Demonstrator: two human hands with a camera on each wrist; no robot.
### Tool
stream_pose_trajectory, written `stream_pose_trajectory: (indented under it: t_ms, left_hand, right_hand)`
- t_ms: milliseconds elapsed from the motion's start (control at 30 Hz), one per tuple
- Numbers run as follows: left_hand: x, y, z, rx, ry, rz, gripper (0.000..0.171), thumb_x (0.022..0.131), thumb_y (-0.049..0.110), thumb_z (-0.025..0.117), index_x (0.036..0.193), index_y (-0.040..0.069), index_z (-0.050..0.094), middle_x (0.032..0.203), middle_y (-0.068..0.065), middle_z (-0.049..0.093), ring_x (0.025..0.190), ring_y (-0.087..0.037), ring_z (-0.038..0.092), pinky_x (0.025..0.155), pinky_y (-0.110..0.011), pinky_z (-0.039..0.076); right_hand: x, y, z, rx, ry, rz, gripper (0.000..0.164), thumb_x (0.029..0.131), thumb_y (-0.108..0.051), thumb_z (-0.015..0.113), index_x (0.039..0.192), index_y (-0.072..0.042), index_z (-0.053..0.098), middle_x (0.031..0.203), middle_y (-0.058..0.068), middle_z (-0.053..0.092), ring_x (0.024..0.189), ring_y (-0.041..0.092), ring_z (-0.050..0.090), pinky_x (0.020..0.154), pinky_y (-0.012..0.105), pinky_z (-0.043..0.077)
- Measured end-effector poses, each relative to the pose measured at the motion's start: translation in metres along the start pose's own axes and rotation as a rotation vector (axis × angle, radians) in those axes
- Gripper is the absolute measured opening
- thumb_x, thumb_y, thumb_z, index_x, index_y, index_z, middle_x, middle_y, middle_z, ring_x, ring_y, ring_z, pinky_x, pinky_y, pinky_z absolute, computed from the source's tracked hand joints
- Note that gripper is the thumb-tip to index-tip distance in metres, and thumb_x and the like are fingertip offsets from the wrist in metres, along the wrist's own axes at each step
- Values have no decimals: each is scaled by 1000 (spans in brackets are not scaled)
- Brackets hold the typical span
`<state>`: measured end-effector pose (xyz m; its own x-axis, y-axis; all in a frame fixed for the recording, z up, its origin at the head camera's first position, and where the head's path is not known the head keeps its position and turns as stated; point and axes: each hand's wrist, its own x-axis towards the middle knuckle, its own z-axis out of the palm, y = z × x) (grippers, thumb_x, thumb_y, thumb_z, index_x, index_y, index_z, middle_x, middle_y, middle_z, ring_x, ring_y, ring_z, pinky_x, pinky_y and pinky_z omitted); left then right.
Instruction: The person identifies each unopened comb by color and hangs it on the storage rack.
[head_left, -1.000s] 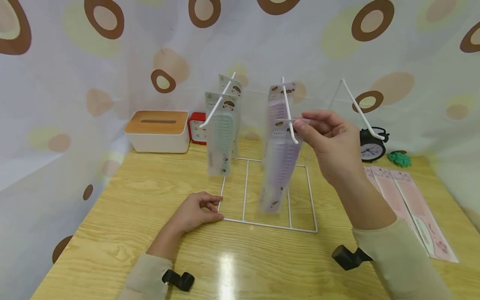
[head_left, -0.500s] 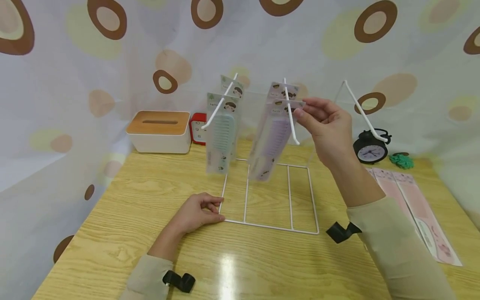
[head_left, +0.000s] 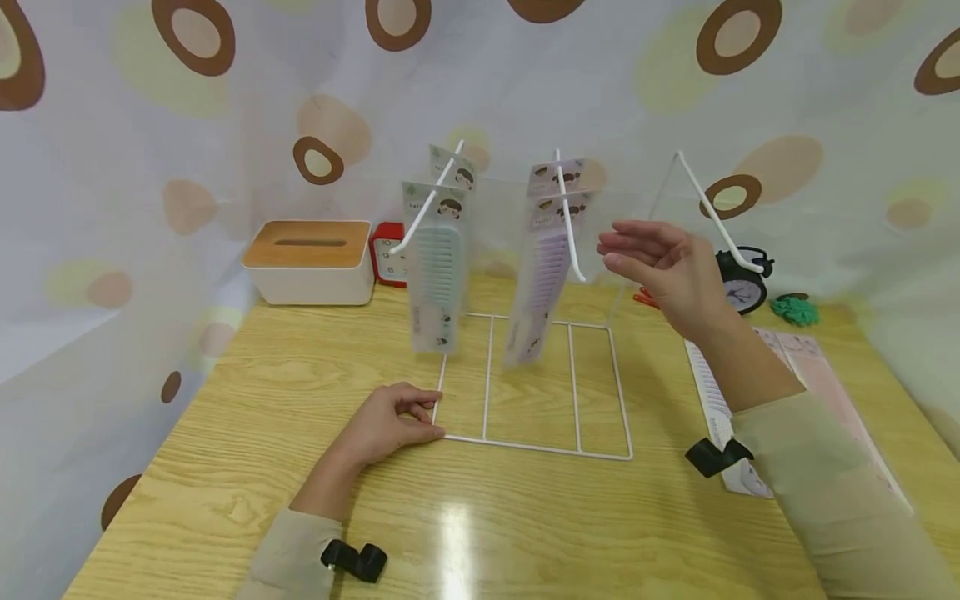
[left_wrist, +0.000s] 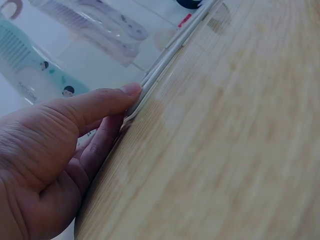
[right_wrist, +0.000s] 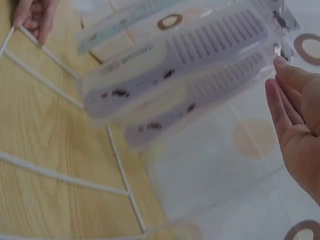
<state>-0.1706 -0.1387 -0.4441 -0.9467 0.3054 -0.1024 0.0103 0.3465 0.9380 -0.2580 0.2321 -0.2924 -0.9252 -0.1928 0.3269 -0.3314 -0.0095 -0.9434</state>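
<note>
A white wire rack (head_left: 536, 447) stands on the wooden table, its hooks reaching toward me. My left hand (head_left: 393, 423) pinches the near left corner of its base; the left wrist view shows the thumb (left_wrist: 107, 104) on the wire. Two packaged purple combs (head_left: 550, 265) hang one behind the other on the middle hook (head_left: 566, 208). Packaged mint-green combs (head_left: 435, 267) hang on the left hook. Just right of the purple combs my right hand (head_left: 667, 271) is raised, fingers extended and holding nothing. In the right wrist view its fingertips (right_wrist: 281, 62) are close to the header of a purple comb's package.
The right hook (head_left: 716, 212) bears nothing. Flat comb packages, pink (head_left: 817, 375) and pale purple (head_left: 708, 387), lie at the right, partly behind my arm. A black alarm clock (head_left: 742, 293), a green bundle (head_left: 795, 311), a tissue box (head_left: 307, 286) and a red clock (head_left: 386, 260) stand behind.
The front purple comb package has slid back along the middle hook, closer to the one behind. My right hand has let it go and moved away to the right. The left hand stays put.
</note>
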Motion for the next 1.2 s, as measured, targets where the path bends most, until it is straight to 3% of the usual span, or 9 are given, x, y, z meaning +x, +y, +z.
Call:
stream_pose_trajectory:
  t_ms: [233, 367, 433, 500, 600, 667, 733, 967, 1200]
  left_hand:
    - [-1, 3, 0, 0, 2, -4, 51, 78, 13, 86, 126, 3, 69, 106, -11, 66, 88, -15, 64, 72, -22, 51]
    - [-2, 2, -1, -3, -1, -4, 52, 79, 13, 86, 126, 2, 69, 106, -12, 66, 88, -15, 64, 72, -22, 51]
    - [-2, 1, -1, -5, -2, -1, 51, 79, 13, 86, 126, 2, 69, 105, -12, 66, 87, -16, 64, 72, -22, 51]
    - [-1, 1, -1, -5, -4, -2, 51, 79, 13, 86, 126, 3, 69, 105, -12, 66, 87, -16, 64, 72, -22, 51]
    - [-1, 1, -1, -5, -6, -1, 51, 79, 13, 86, 126, 3, 69, 105, -12, 66, 87, -16, 64, 72, -22, 51]
    - [-1, 1, -1, -4, -5, 2, 51, 79, 13, 86, 125, 3, 69, 105, -12, 66, 87, -16, 64, 72, -22, 51]
    - [-1, 0, -1, -3, -5, 8, 51, 79, 14, 86, 125, 2, 69, 106, -13, 66, 87, -16, 64, 72, -21, 51]
    - [-2, -1, 0, -7, -7, 13, 51, 79, 13, 86, 125, 1, 69, 107, -13, 66, 88, -15, 64, 73, -21, 51]
    - [-1, 0, -1, 9, -4, 22, 51, 79, 14, 86, 125, 2, 69, 108, -13, 66, 88, -15, 64, 72, -21, 51]
  right_hand:
    - [-12, 47, -63, -400, -24, 146, 46, 94, -19, 70, 137, -10, 59, 122, -12, 69, 105, -4, 67, 83, 15, 54]
    - [-19, 71, -99, -572, -74, 185, 42, 99, -17, 63, 140, -8, 56, 120, -20, 65, 100, -13, 63, 79, 14, 54]
    - [-24, 80, -114, -636, -93, 200, 40, 100, -14, 61, 140, -5, 55, 123, -13, 66, 99, -12, 63, 77, 14, 54]
    - [-29, 88, -127, -731, -104, 233, 41, 100, -15, 61, 139, -5, 56, 128, -2, 67, 104, -3, 64, 77, 15, 53]
    - [-36, 97, -143, -872, -163, 328, 49, 98, -19, 66, 143, -7, 53, 135, 22, 60, 118, 26, 60, 90, 34, 53]
    - [-39, 104, -151, -951, -220, 392, 58, 94, -22, 71, 146, -9, 50, 136, 26, 55, 120, 41, 53, 94, 48, 49]
    - [-40, 110, -158, -989, -275, 428, 68, 91, -25, 75, 150, -9, 45, 135, 30, 50, 117, 47, 50, 91, 58, 46]
    - [-37, 122, -164, -1010, -336, 443, 92, 79, -42, 83, 154, -10, 39, 127, 23, 53, 99, 32, 50, 78, 36, 42]
    - [-39, 128, -146, -915, -169, 398, 77, 84, -44, 79, 148, -13, 49, 126, 17, 60, 98, 25, 47, 70, 30, 44]
